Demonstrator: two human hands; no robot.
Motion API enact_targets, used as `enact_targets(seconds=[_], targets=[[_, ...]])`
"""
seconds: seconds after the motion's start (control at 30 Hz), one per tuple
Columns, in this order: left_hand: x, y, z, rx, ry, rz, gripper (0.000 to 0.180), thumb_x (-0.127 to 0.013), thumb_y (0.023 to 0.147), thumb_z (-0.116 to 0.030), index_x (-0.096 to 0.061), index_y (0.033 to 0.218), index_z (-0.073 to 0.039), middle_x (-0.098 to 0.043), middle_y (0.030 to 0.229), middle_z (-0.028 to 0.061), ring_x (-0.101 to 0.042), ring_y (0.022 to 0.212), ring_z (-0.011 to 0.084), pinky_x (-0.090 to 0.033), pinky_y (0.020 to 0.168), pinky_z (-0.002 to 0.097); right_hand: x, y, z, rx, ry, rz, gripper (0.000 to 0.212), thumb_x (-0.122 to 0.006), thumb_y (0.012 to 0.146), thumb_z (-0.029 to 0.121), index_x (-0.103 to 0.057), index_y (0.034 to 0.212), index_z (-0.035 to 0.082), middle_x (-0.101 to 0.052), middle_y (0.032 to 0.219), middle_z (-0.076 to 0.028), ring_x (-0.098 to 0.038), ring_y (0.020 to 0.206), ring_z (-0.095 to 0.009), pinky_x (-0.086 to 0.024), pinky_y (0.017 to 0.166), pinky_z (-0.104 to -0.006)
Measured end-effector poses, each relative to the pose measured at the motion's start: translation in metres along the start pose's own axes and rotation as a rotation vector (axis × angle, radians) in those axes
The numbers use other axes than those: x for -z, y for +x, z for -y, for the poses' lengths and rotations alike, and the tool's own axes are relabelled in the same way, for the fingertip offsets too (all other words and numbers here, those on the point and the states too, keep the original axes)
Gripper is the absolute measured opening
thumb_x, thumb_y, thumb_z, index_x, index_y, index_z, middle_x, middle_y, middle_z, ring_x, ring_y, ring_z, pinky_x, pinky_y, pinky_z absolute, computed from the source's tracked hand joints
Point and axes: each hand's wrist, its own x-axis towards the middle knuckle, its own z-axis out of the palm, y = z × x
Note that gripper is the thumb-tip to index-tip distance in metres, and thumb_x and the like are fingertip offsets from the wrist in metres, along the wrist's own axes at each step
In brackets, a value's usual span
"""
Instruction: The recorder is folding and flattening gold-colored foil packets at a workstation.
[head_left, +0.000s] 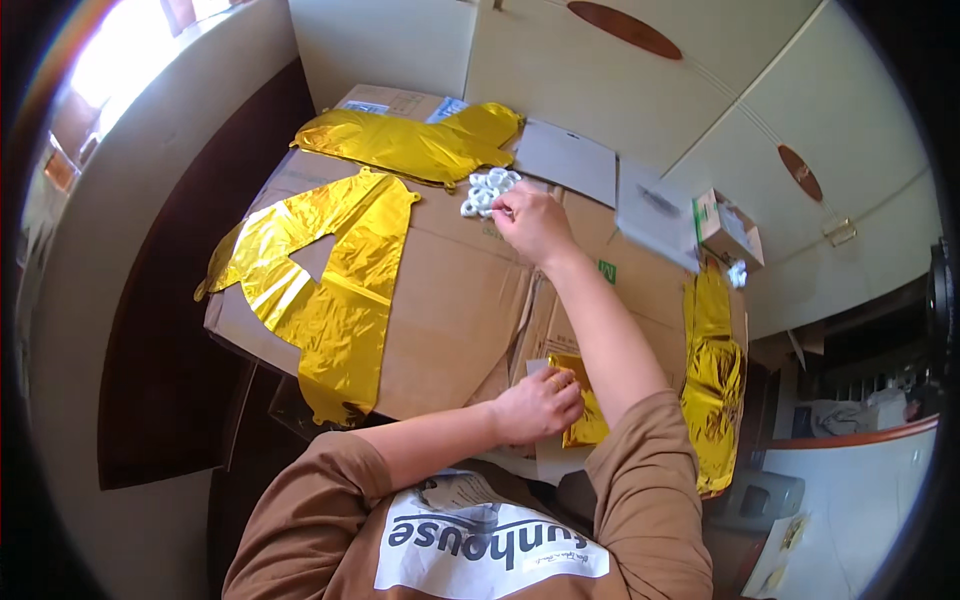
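pile (pixel 490 185) and packet (pixel 590 425), a hand at each

clock read from the middle of the view.

right hand (pixel 535 222): 1 o'clock; fingertips drawn close together at the pile's 5 o'clock side. grip narrow; whether a piece is pinched, cannot tell.

left hand (pixel 540 405): 5 o'clock; fingers curled against the packet's 9 o'clock side. gripping or only resting, cannot tell.

pile: 12 o'clock; small white curled pieces, loose on the carton (pixel 450 310).

packet: gold, between 4 and 5 o'clock, beside the right forearm.

angular foil (pixel 355 330): gold, 9 o'clock, spread flat, lower end reaching the carton's edge.

upper foil (pixel 405 145): gold, 11 o'clock.

wrinkled foil (pixel 715 410): gold, 4 o'clock.

box (pixel 722 245): open, between 2 and 3 o'clock.

hazards, as judged: pieces may scatter if they cling together and one is tugged; packet may be knocked askew if the right forearm sweeps low; angular foil may slide off if its edge is caught; thin foil may tear under a sharp pull.
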Motion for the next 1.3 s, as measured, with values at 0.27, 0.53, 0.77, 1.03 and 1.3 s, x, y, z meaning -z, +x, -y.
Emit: enact_targets(seconds=[0.27,0.53,0.77,1.03,1.3], targets=[[-0.001,-0.005,0.001,0.056,-0.094,0.123,0.039,-0.062,0.077,-0.025,-0.07,0.109,-0.003,-0.064,0.119,0.0142,-0.06,0.12,0.0337,-0.048,0.102,0.047,-0.036,0.038,0.015,-0.156,-0.241,0.204,0.023,-0.073,0.078,0.031,-0.077,0.09,0.013,-0.068,0.107,-0.01,-0.065,0.108,-0.028,-0.046,0.096,-0.0467],[0.0,-0.003,0.001,0.051,-0.077,0.1,0.034,-0.062,0.08,-0.024,-0.068,0.107,-0.004,-0.064,0.114,0.0134,-0.062,0.115,0.0321,-0.05,0.096,0.0436,-0.04,0.037,-0.027,-0.394,0.268,-0.004,0.023,-0.074,0.08,0.03,-0.078,0.085,0.008,-0.074,0.088,-0.01,-0.07,0.079,-0.026,-0.052,0.073,-0.0413],[0.002,-0.001,0.005,0.043,-0.068,0.033,0.026,-0.06,0.082,-0.021,-0.067,0.1,-0.004,-0.063,0.102,0.0118,-0.064,0.107,0.0304,-0.051,0.09,0.0422,0.036,-0.027,-0.039,-0.537,1.022,-0.053,0.011,-0.071,0.093,0.011,-0.075,0.098,0.002,-0.071,0.085,0.001,-0.058,0.079,-0.005,-0.046,0.071,-0.0205],[0.001,-0.003,0.004,0.073,-0.102,0.068,0.029,-0.062,0.083,-0.019,-0.067,0.108,-0.006,-0.067,0.108,0.0111,-0.065,0.112,0.0304,-0.05,0.097,0.0456,0.225,-0.233,0.048,-0.409,0.683,0.097,0.01,-0.07,0.089,0.003,-0.073,0.098,0.002,-0.07,0.087,-0.005,-0.063,0.077,-0.012,-0.05,0.069,-0.0248],[0.004,0.009,0.003,0.118,-0.151,0.023,0.028,-0.072,0.08,-0.01,-0.067,0.108,-0.006,-0.071,0.107,0.0095,-0.07,0.106,0.0285,-0.054,0.092,0.0428,0.153,-0.345,0.084,-0.251,0.018,-0.152,0.018,-0.075,0.081,0.0,-0.07,0.097,0.004,-0.069,0.09,-0.007,-0.067,0.078,-0.025,-0.052,0.071,-0.0357]])
